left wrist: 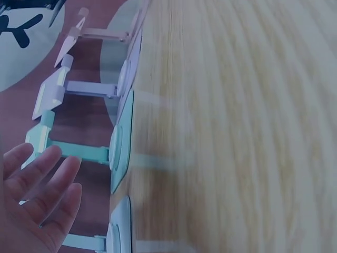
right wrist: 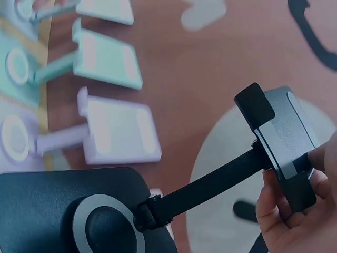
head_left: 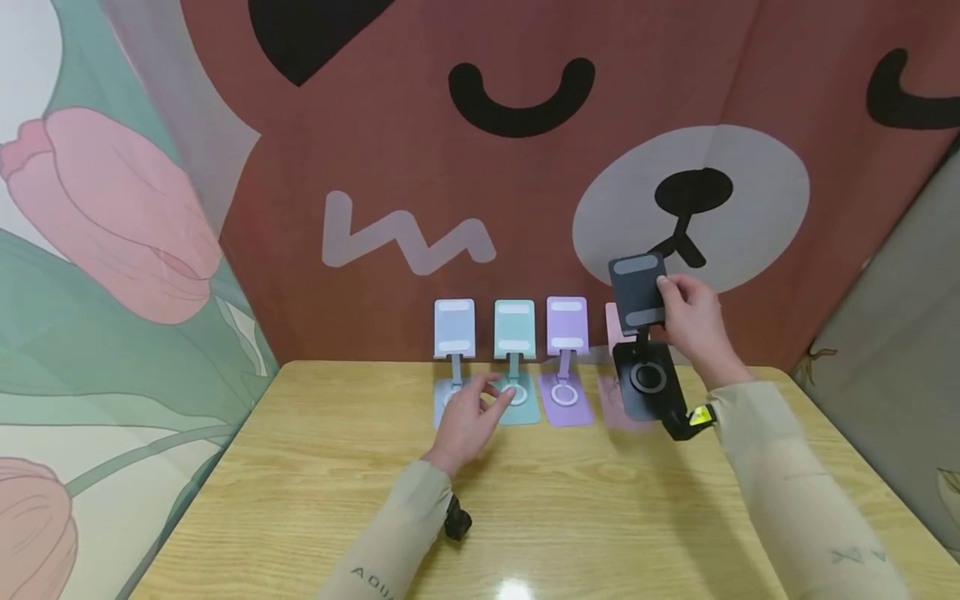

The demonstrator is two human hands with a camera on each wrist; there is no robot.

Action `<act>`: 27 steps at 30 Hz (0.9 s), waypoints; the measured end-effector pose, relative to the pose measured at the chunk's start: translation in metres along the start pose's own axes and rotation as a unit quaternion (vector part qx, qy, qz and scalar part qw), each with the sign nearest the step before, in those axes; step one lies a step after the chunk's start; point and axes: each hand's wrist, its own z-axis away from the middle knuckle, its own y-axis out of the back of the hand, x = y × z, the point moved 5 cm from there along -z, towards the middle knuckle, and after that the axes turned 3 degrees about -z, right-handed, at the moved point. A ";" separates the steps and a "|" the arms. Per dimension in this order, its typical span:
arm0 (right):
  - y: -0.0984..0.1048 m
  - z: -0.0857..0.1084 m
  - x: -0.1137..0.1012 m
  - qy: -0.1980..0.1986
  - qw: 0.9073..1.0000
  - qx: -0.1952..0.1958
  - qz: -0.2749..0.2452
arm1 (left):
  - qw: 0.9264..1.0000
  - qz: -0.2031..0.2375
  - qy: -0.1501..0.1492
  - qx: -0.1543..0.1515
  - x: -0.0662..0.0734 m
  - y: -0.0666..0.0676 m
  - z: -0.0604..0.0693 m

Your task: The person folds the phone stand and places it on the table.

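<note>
My right hand [head_left: 697, 325] pinches the upper plate of a black folding stand [head_left: 648, 379], which is held up off the table in front of a pink stand [head_left: 615, 408]. In the right wrist view, thumb and fingers grip the edge of the black plate [right wrist: 287, 137]; its ring-marked base hangs at the lower left. My left hand [head_left: 467, 421], fingers relaxed and apart, hovers in front of the blue stand [head_left: 454, 325] and the teal stand [head_left: 514, 327], holding nothing. The left wrist view shows its spread fingers beside the teal stand [left wrist: 84, 152].
A purple stand [head_left: 567, 323] stands between the teal and pink ones, all in a row at the back edge of the wooden table [head_left: 322, 475]. Behind it hangs a brown cloth [head_left: 360, 317] with a bear face; a floral cloth [head_left: 112, 350] hangs at the left.
</note>
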 end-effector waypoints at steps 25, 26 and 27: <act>-0.059 0.049 -0.061 0.027 0.991 -0.058 -0.115 | 0.998 0.050 -0.022 -0.025 0.032 -0.016 0.005; -0.062 0.050 -0.062 0.028 0.991 -0.059 -0.116 | 0.998 0.054 -0.024 -0.026 0.034 -0.016 0.005; -0.064 0.051 -0.062 0.029 0.991 -0.058 -0.116 | 0.997 0.061 -0.026 -0.028 0.035 -0.017 0.006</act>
